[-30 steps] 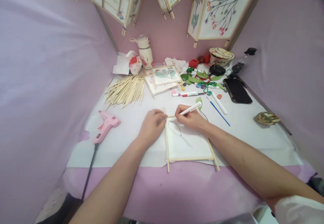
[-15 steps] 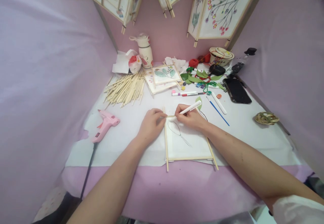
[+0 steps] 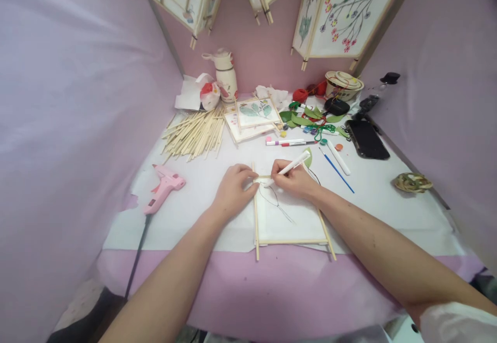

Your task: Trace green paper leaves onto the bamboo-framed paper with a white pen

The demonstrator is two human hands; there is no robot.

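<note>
A wooden-framed paper panel point(image 3: 289, 224) lies flat in front of me, with a thin black line drawing on it. My right hand point(image 3: 297, 181) is closed round a white pen point(image 3: 292, 164), whose tip touches the paper near the frame's top edge. My left hand point(image 3: 233, 190) rests curled on the frame's upper left corner, its fingers pinching the top stick.
A pink glue gun point(image 3: 163, 188) lies at the left, its cord running off the table. Behind are a heap of wooden sticks point(image 3: 194, 133), painted panels point(image 3: 254, 115), markers point(image 3: 285, 142), a blue brush point(image 3: 336, 169), a black phone point(image 3: 367, 138), green leaves point(image 3: 306, 118) and a white bottle point(image 3: 225, 76). Painted screens hang above.
Both hands stay on the frame's top edge; the pen tip has shifted slightly. The view has drifted a little.
</note>
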